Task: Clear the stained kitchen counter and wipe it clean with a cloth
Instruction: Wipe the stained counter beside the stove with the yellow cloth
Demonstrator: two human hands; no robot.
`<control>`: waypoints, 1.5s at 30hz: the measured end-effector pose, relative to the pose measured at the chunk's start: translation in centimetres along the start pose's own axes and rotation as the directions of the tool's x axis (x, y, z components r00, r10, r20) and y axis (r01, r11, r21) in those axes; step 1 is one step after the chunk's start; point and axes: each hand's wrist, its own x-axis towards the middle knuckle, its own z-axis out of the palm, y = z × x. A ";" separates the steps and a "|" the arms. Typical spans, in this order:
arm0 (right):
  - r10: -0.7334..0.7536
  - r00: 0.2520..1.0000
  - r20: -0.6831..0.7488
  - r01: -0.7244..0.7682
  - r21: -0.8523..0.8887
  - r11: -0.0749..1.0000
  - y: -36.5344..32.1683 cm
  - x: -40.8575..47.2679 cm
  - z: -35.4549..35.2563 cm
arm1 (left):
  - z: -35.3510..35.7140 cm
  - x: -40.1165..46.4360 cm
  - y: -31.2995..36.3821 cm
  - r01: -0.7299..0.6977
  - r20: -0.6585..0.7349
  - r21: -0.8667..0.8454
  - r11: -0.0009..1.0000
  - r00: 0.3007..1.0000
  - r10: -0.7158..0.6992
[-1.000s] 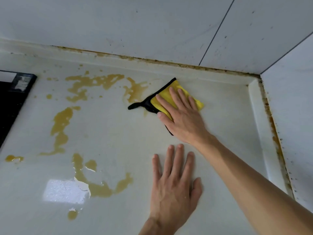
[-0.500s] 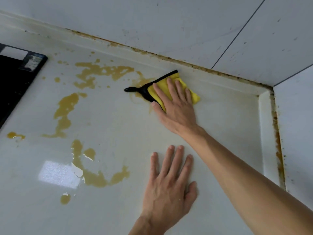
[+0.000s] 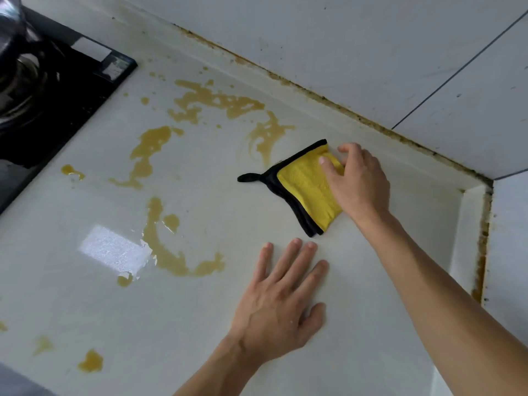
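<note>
- Pressing the cloth (image 3: 307,190) to the counter (image 3: 371,281), I have my right hand (image 3: 360,182) on its far right corner; fingers bent and thumb laid over the yellow face, gripping that corner rather than lying flat.
- The cloth sits toward the back right of the counter, near the wall ledge, just right of the nearest stain.
- It is folded into a rough rectangle, yellow side up, black trim along the left edge. Its long axis runs from the back, near the wall, down toward me and slightly right. The black loop (image 3: 248,177) sticks out left, pointing at the stains.
- My left hand (image 3: 281,301) lies flat on the counter just in front of the cloth, fingers straight and spread, holding nothing, only bracing me.
- Progress, as I judge it: early. The patch around my hands looks clean, and nothing stands on this stretch to clear away.
- Left to do: the stains (image 3: 217,102) across the middle and left, including the streaky one beside the cloth, the curved trail near the glare, and drops at the front left.
- The hob (image 3: 57,90) is at the far left; grime lines the wall joint (image 3: 328,100).
</note>
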 end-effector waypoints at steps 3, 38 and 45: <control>0.055 0.998 0.031 -0.056 0.013 0.998 -0.3 1.2 0.3 | 0.2 -0.1 -0.1 0.000 -0.013 -0.006 1.000 1.000 0.000; -0.653 0.691 0.311 0.704 -0.086 0.705 -1.4 -1.5 2.3 | 0.1 0.0 -0.1 0.010 0.038 -0.005 1.000 0.999 -0.010; -0.357 0.918 0.174 0.387 -0.195 0.901 -4.3 0.4 4.2 | 0.4 0.1 -0.1 0.014 0.031 -0.009 1.000 0.999 -0.013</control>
